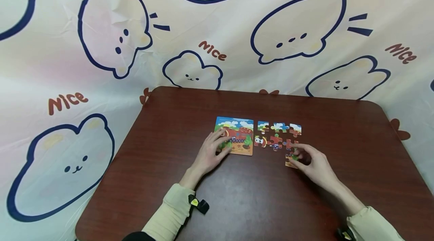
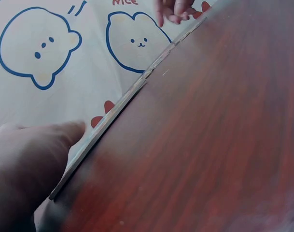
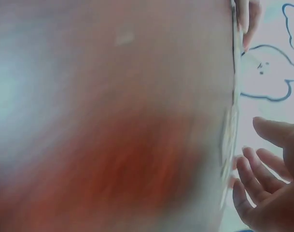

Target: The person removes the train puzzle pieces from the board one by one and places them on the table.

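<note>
In the head view my left hand [image 1: 209,152] lies over the left side of a picture board [image 1: 242,124], fingers spread and fingertips on its printed scene of blue sky, red shapes and green bushes. The left wrist view shows that hand's thumb [image 2: 60,137] beside the board's thin edge. My right hand [image 1: 317,165] is over the lower right jigsaw pieces, thumb and fingers apart. Its fingertips partly cover a piece with a green bush [image 1: 289,158] and a red piece [image 1: 289,144] above it. In the right wrist view the fingers [image 3: 253,181] are loosely bent, with nothing visible between them and the thumb.
More jigsaw pieces lie right of the board in loose rows, including a sky piece [image 1: 262,126], a piece with a round face [image 1: 260,141] and a red piece [image 1: 275,141]. All lie on a brown wooden table [image 1: 237,196]. A printed cloth [image 1: 237,26] hangs behind.
</note>
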